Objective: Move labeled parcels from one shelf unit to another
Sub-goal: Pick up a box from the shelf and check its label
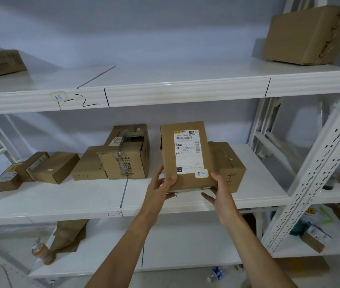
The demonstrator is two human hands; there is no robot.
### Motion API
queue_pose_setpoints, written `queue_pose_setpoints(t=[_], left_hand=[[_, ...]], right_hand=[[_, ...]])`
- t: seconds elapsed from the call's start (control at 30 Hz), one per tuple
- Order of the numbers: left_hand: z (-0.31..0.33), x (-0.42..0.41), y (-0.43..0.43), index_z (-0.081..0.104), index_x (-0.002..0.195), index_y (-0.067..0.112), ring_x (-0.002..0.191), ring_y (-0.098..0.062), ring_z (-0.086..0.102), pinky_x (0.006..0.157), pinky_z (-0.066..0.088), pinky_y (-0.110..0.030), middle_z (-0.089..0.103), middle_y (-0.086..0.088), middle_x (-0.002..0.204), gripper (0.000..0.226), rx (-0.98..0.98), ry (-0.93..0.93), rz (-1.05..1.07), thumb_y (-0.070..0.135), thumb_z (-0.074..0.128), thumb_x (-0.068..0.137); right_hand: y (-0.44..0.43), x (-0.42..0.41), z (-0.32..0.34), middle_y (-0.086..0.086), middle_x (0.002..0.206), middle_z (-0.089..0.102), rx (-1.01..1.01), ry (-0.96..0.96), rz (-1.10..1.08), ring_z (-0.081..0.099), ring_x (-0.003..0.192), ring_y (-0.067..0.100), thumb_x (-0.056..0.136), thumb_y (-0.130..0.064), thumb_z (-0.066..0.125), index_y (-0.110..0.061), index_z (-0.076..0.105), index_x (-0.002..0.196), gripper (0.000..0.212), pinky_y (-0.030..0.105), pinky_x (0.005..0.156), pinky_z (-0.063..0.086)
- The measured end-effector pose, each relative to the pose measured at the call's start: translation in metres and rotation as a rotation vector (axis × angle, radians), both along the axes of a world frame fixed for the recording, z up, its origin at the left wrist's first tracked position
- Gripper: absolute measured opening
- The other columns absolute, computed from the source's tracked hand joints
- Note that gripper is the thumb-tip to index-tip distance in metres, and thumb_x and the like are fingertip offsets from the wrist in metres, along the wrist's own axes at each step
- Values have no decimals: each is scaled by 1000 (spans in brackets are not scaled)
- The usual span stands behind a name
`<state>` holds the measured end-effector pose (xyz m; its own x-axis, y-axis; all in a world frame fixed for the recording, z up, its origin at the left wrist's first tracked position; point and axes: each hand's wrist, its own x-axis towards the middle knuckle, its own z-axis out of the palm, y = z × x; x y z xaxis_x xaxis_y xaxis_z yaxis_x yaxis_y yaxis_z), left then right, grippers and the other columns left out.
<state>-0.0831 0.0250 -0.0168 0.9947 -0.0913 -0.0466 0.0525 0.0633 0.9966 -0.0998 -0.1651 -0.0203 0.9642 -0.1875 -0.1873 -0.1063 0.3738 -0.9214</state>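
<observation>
Both hands hold 1 flat brown parcel [185,154] up over the middle shelf [82,196]. The left hand [160,183] and right hand [220,189] have fingers curled around its bottom corners. 6 more boxes [125,154] sit on that shelf.

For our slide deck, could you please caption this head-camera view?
Both hands, left and right, hold a labeled parcel upright above the middle shelf among other boxes.
</observation>
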Motion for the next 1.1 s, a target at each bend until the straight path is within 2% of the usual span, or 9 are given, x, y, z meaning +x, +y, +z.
queue_pose_setpoints(t=[0.17, 0.3, 0.4, 0.57, 0.67, 0.8, 0.93, 1.03, 1.1], left_hand=[[1, -7, -8, 41, 151, 45, 113, -12, 70, 79, 59, -23, 66, 7, 131, 84, 38, -92, 60, 58, 76, 75], [2, -9, -7, 43, 143, 54, 115, -15, 69, 86, 60, -30, 64, 5, 135, 82, 50, -109, 78, 69, 73, 69], [1, -10, -7, 41, 149, 50, 115, -14, 68, 88, 60, -30, 61, 3, 138, 89, 59, -106, 85, 71, 72, 68], [0, -18, -15, 37, 154, 39, 125, -16, 62, 85, 60, -20, 54, 5, 144, 95, 80, -155, 119, 60, 82, 73], [-2, -22, -23, 36, 151, 40, 128, -15, 60, 98, 60, -35, 52, 9, 143, 107, 131, -195, 174, 70, 85, 61], [5, -32, -35, 35, 151, 37, 116, 9, 54, 99, 56, -31, 45, 17, 134, 110, 295, -267, 263, 71, 83, 58], [6, -35, -42, 35, 149, 38, 115, -5, 57, 95, 55, -32, 43, 17, 128, 108, 415, -346, 294, 74, 79, 57], [4, -30, -39, 35, 149, 38, 117, -6, 57, 97, 54, -31, 45, 17, 131, 105, 398, -318, 284, 71, 80, 60], [0, -23, -33, 36, 149, 40, 123, -8, 56, 100, 54, -34, 49, 16, 137, 101, 291, -257, 247, 69, 81, 63]], right_hand=[[1, 2, -7, -3, 138, 62, 36, 38, 1, 55, 130, 18, 96, -53, 56, -43, 61, 117, 24, 46, 107, 51], [2, 3, -18, -4, 137, 65, 80, 60, 3, 59, 128, 17, 88, -64, 60, -43, 60, 127, 44, 43, 101, 54], [2, 3, -24, -3, 135, 67, 100, 63, -5, 61, 126, 17, 82, -70, 61, -39, 60, 133, 60, 42, 98, 56], [6, 6, -24, 5, 130, 70, 219, 81, 0, 61, 125, 23, 95, -64, 49, -29, 62, 134, 54, 47, 98, 54], [5, 6, -27, 9, 129, 72, 300, 66, 24, 63, 125, 26, 96, -64, 44, -27, 64, 134, 56, 55, 107, 48], [7, 6, -34, 11, 131, 71, 430, 61, 40, 62, 127, 30, 97, -60, 41, -28, 63, 137, 56, 56, 105, 48], [9, 7, -40, 9, 137, 67, 484, 46, 52, 59, 130, 30, 95, -62, 40, -32, 59, 141, 58, 50, 94, 53], [9, 9, -41, 10, 136, 68, 465, 42, 46, 59, 130, 31, 95, -61, 41, -31, 61, 140, 57, 54, 103, 49], [10, 11, -39, 12, 133, 69, 409, 47, 29, 60, 129, 32, 95, -61, 43, -28, 64, 136, 56, 55, 108, 46]])
